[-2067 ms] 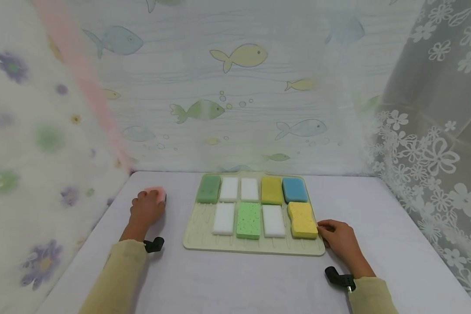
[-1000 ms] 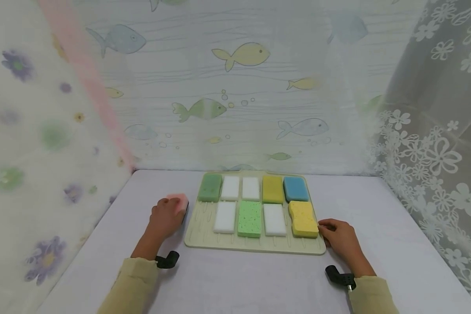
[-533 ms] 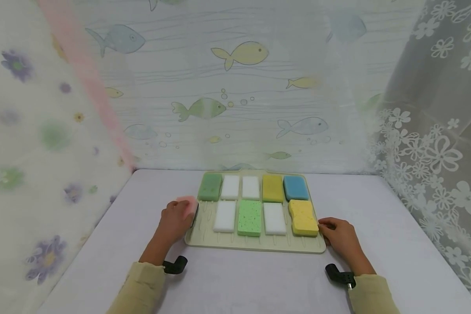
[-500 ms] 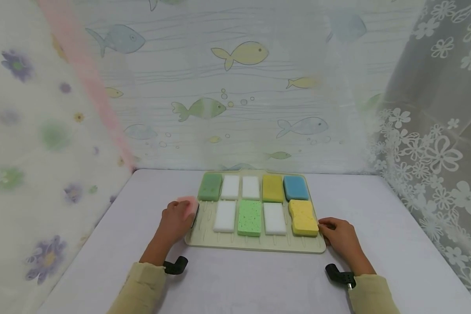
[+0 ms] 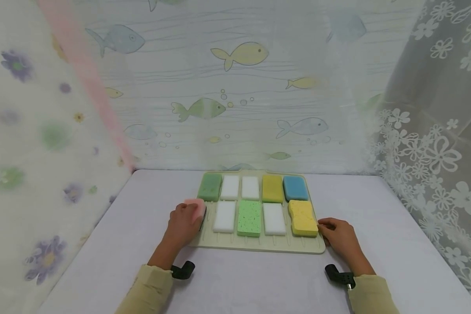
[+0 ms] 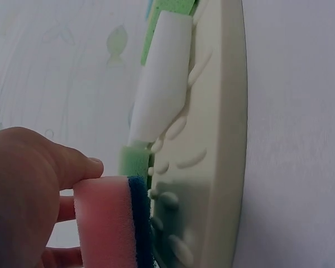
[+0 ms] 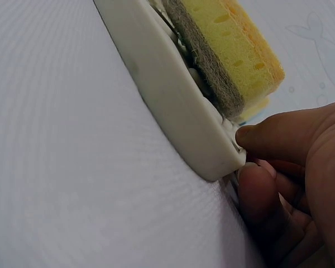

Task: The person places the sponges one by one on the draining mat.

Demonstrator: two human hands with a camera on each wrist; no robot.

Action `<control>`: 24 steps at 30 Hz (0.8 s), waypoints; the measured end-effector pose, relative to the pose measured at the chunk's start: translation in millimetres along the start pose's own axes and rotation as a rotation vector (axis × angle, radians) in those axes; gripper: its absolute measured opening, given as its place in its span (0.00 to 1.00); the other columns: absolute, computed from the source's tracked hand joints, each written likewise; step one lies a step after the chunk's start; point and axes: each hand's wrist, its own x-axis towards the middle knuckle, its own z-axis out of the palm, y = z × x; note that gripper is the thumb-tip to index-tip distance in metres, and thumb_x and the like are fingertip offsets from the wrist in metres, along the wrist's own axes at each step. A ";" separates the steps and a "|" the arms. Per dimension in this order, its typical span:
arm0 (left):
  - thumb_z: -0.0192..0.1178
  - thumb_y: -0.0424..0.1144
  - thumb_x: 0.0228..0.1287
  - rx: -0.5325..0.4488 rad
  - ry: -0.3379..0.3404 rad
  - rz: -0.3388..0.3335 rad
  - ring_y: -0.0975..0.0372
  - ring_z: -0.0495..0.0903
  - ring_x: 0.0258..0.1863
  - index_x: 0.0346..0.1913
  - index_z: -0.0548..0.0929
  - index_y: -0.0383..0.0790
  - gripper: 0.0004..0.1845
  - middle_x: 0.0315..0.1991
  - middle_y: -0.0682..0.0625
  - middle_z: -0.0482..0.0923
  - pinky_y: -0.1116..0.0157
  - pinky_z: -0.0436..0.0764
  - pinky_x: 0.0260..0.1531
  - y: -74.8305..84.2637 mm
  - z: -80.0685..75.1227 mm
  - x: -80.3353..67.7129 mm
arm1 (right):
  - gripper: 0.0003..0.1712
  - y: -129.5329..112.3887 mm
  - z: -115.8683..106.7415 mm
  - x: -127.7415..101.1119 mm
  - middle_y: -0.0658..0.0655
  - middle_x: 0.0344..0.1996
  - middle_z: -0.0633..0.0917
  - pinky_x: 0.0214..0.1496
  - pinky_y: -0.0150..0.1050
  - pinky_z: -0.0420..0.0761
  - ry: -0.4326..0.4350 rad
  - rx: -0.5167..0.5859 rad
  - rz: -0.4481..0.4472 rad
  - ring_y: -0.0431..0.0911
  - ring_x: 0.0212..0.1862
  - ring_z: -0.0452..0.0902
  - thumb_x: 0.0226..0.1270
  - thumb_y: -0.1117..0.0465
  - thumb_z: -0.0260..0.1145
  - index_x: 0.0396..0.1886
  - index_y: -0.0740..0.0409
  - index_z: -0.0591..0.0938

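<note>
My left hand point(image 5: 184, 224) grips a pink sponge with a dark blue scouring layer point(image 5: 197, 208) point(image 6: 114, 220), holding it over the front left corner of a cream ridged mat point(image 5: 255, 242) point(image 6: 218, 139). The mat carries two rows of sponges: dark green point(image 5: 209, 186), two white, olive yellow point(image 5: 272, 189) and blue point(image 5: 295, 188) at the back; white point(image 5: 224, 216), speckled green point(image 5: 249, 218), white and wavy yellow point(image 5: 302, 218) point(image 7: 234, 61) in front. My right hand point(image 5: 337, 237) point(image 7: 285, 184) pinches the mat's front right corner point(image 7: 223, 153) between thumb and fingers.
The mat lies on a pale lilac table point(image 5: 259, 283). A fish-print curtain point(image 5: 235, 87) hangs behind, a floral one point(image 5: 31, 144) at the left and a lace one point(image 5: 435, 144) at the right. Bare tabletop lies on both sides of the mat and in front.
My left hand carried the pink sponge rightward from the table's left side to the mat's front left corner. The right hand stayed on the mat's right corner.
</note>
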 end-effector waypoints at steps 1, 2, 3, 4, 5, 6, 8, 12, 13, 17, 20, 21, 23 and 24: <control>0.54 0.46 0.69 0.007 0.011 0.011 0.33 0.69 0.58 0.64 0.72 0.37 0.25 0.62 0.29 0.67 0.38 0.70 0.54 1.4 0.9 0.0 | 0.23 0.1 0.0 -0.1 0.61 0.45 0.86 0.46 0.47 0.80 0.000 0.001 -0.001 0.52 0.47 0.82 0.69 0.50 0.61 0.55 0.61 0.81; 0.54 0.46 0.69 0.010 0.018 0.019 0.33 0.69 0.58 0.63 0.72 0.37 0.25 0.62 0.30 0.68 0.37 0.71 0.53 2.7 1.8 0.0 | 0.23 0.2 -0.1 -0.1 0.61 0.45 0.86 0.46 0.48 0.80 0.001 -0.002 -0.002 0.52 0.47 0.82 0.69 0.50 0.61 0.55 0.61 0.81; 0.54 0.46 0.69 0.007 0.025 0.026 0.33 0.70 0.57 0.63 0.73 0.37 0.24 0.61 0.30 0.68 0.37 0.71 0.53 4.2 2.6 0.1 | 0.23 0.2 -0.2 -0.1 0.61 0.45 0.86 0.46 0.48 0.80 0.001 -0.004 -0.002 0.52 0.47 0.82 0.69 0.50 0.61 0.55 0.61 0.81; 0.54 0.46 0.69 0.008 0.029 0.031 0.33 0.70 0.57 0.63 0.73 0.37 0.24 0.61 0.30 0.69 0.37 0.71 0.53 5.7 3.6 0.4 | 0.23 0.1 -0.5 -0.1 0.61 0.45 0.86 0.46 0.48 0.80 0.003 -0.004 -0.003 0.52 0.47 0.82 0.69 0.50 0.61 0.55 0.61 0.81; 0.54 0.46 0.68 0.007 0.033 0.036 0.34 0.70 0.57 0.63 0.73 0.37 0.24 0.61 0.30 0.69 0.37 0.71 0.53 7.4 4.4 0.6 | 0.23 0.0 -0.7 -0.2 0.61 0.45 0.86 0.47 0.48 0.80 0.003 -0.005 -0.005 0.52 0.47 0.82 0.69 0.50 0.61 0.55 0.61 0.81; 0.54 0.47 0.68 0.006 0.035 0.037 0.34 0.70 0.57 0.62 0.74 0.38 0.24 0.61 0.30 0.69 0.37 0.71 0.53 9.0 5.2 0.6 | 0.23 -0.3 -0.9 -0.4 0.61 0.45 0.86 0.46 0.48 0.80 0.004 -0.005 -0.005 0.52 0.47 0.82 0.69 0.50 0.61 0.55 0.62 0.81; 0.54 0.47 0.68 0.007 0.034 0.041 0.34 0.70 0.57 0.62 0.74 0.38 0.24 0.60 0.30 0.69 0.37 0.71 0.52 12.2 6.3 0.8 | 0.23 -0.5 -1.1 -0.4 0.61 0.45 0.86 0.45 0.47 0.80 0.002 -0.003 -0.004 0.51 0.47 0.82 0.69 0.50 0.61 0.55 0.61 0.81; 0.55 0.47 0.69 0.026 0.027 0.048 0.35 0.70 0.57 0.63 0.73 0.38 0.24 0.60 0.31 0.69 0.38 0.71 0.52 16.4 9.5 0.6 | 0.23 -1.4 -1.1 -0.7 0.60 0.44 0.86 0.40 0.40 0.80 -0.005 0.011 0.006 0.49 0.44 0.82 0.69 0.50 0.62 0.55 0.61 0.82; 0.55 0.47 0.69 0.029 0.031 0.053 0.35 0.70 0.57 0.62 0.73 0.38 0.24 0.60 0.31 0.69 0.38 0.72 0.51 17.2 10.1 0.5 | 0.23 -1.6 -1.0 -0.6 0.60 0.44 0.86 0.39 0.38 0.79 -0.006 0.013 0.007 0.48 0.44 0.82 0.69 0.50 0.62 0.54 0.61 0.82; 0.55 0.46 0.68 0.035 0.047 0.068 0.36 0.71 0.56 0.61 0.75 0.38 0.23 0.58 0.31 0.70 0.39 0.73 0.50 19.3 13.2 0.0 | 0.22 -1.9 -0.9 -0.6 0.60 0.44 0.87 0.37 0.35 0.77 -0.001 0.025 0.008 0.47 0.43 0.82 0.69 0.50 0.62 0.54 0.61 0.82; 0.56 0.46 0.68 0.037 0.059 0.075 0.36 0.72 0.54 0.60 0.75 0.38 0.22 0.57 0.31 0.71 0.39 0.74 0.48 20.7 15.5 -0.9 | 0.22 -1.1 -0.3 -0.1 0.60 0.44 0.87 0.36 0.34 0.77 0.001 0.029 0.008 0.46 0.42 0.82 0.69 0.51 0.62 0.54 0.61 0.82; 0.56 0.45 0.68 0.041 0.061 0.077 0.36 0.72 0.54 0.59 0.76 0.38 0.22 0.57 0.31 0.71 0.40 0.74 0.47 21.3 16.1 -1.4 | 0.22 -0.7 -0.1 0.2 0.60 0.43 0.87 0.35 0.34 0.77 0.000 0.029 0.009 0.46 0.41 0.82 0.69 0.51 0.62 0.54 0.61 0.82; 0.56 0.45 0.68 0.047 0.067 0.080 0.36 0.72 0.52 0.59 0.76 0.38 0.21 0.56 0.31 0.71 0.40 0.75 0.45 22.6 16.7 -2.4 | 0.22 -0.3 0.2 0.3 0.60 0.43 0.86 0.33 0.33 0.77 -0.006 0.035 0.010 0.44 0.39 0.81 0.69 0.51 0.62 0.54 0.62 0.82; 0.57 0.44 0.68 0.047 0.071 0.081 0.35 0.72 0.52 0.58 0.76 0.38 0.21 0.56 0.31 0.71 0.40 0.75 0.44 23.1 16.9 -3.0 | 0.22 -0.1 0.3 0.5 0.60 0.43 0.86 0.33 0.33 0.77 -0.008 0.037 0.012 0.44 0.38 0.81 0.69 0.51 0.62 0.54 0.61 0.82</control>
